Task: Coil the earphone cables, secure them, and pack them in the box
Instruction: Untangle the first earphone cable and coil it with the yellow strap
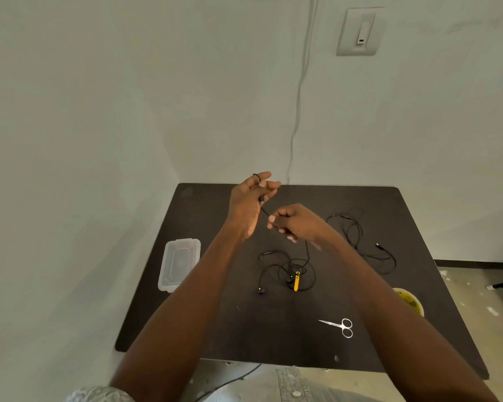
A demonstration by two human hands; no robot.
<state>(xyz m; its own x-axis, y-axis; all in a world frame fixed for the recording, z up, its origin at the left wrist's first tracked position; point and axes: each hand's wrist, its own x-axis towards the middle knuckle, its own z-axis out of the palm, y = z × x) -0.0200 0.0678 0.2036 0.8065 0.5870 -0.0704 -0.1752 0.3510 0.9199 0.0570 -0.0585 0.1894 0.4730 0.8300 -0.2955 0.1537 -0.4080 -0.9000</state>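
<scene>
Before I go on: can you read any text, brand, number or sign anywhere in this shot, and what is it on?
No text here can be read.
Yellow tape roll at the table's right edge: dark print, too blurred to read.
Yellow tag among the earphone cables: no legible marking.
Clear plastic box, scissors, wall switch: no visible lettering.

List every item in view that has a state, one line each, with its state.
left hand: raised, cable looped round a finger
right hand: pinches the earphone cable
second earphone cable: loose, uncoiled on the table
plastic box: lid on
scissors: closed, lying flat
</scene>
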